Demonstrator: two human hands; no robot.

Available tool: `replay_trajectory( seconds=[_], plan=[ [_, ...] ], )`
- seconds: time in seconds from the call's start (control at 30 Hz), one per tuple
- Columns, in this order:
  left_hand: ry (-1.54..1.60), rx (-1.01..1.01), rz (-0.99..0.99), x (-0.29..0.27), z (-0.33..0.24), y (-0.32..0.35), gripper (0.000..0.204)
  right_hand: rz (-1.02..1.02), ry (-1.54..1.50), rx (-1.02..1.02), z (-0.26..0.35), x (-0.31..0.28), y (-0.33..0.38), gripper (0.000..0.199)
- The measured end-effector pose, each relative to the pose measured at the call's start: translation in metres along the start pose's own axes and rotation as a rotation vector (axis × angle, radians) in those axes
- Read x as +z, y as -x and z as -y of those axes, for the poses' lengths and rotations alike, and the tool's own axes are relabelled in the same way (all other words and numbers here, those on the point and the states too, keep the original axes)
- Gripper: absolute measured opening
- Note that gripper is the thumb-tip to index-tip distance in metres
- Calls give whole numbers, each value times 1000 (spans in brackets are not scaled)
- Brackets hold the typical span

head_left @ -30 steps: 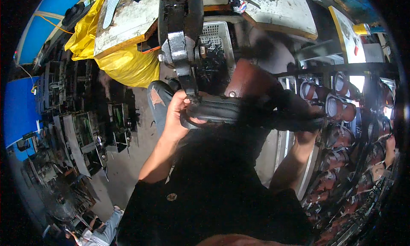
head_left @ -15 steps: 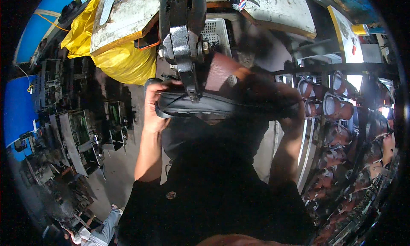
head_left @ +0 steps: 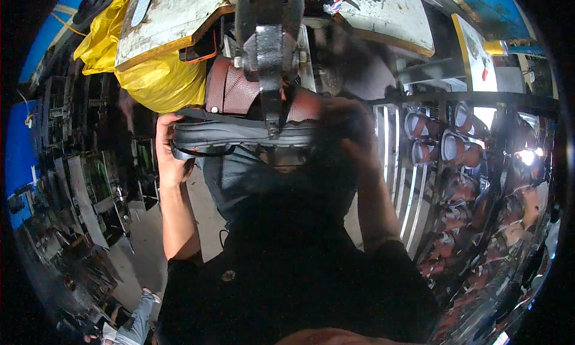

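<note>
Stretching left to right between both hands, the brown shoe [head_left: 233, 134] shows me its dark grey sole, turned toward the wearer's body, while the leather upper [head_left: 232, 94] faces away. I cannot tell which end is the toe. Compared with half a second ago, I see the shoe shifted leftward, so the tip of the black machine arm [head_left: 271, 57] now meets the sole nearer the right grip, and more leather shows left of that arm. Whether the tip presses, I can't tell. The left hand [head_left: 169, 148] is clamped around the shoe's left end, wrist straight below it. I make out the right hand [head_left: 353, 132] closed about the other end, its fingers mostly lost in shadow, forearm angled down and rightward. Just beyond the left grip bulges a yellow bag [head_left: 162, 84]; past it stands a stained white worktop [head_left: 173, 15]. Well to the right of the right grip, I have a rack [head_left: 443, 97] of brown sandals [head_left: 461, 150].
</note>
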State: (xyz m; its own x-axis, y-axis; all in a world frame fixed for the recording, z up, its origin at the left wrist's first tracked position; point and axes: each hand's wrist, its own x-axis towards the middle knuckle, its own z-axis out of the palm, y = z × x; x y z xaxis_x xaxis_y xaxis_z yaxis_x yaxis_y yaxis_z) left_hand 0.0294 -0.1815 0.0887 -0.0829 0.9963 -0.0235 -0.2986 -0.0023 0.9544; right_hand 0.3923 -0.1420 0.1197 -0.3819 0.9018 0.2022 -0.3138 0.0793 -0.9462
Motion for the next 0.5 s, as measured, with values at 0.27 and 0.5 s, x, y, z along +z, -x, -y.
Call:
replay_trajectory(
  seconds=[0.27, 0.5],
  plan=[
    [10, 42, -13, -14, -8, -8, 71, -36, 113, 87, -21, 16, -5, 51],
    [-374, 40, -74, -23, -14, -9, 68, 23, 270, -17, -33, 27, -15, 46]
  ],
)
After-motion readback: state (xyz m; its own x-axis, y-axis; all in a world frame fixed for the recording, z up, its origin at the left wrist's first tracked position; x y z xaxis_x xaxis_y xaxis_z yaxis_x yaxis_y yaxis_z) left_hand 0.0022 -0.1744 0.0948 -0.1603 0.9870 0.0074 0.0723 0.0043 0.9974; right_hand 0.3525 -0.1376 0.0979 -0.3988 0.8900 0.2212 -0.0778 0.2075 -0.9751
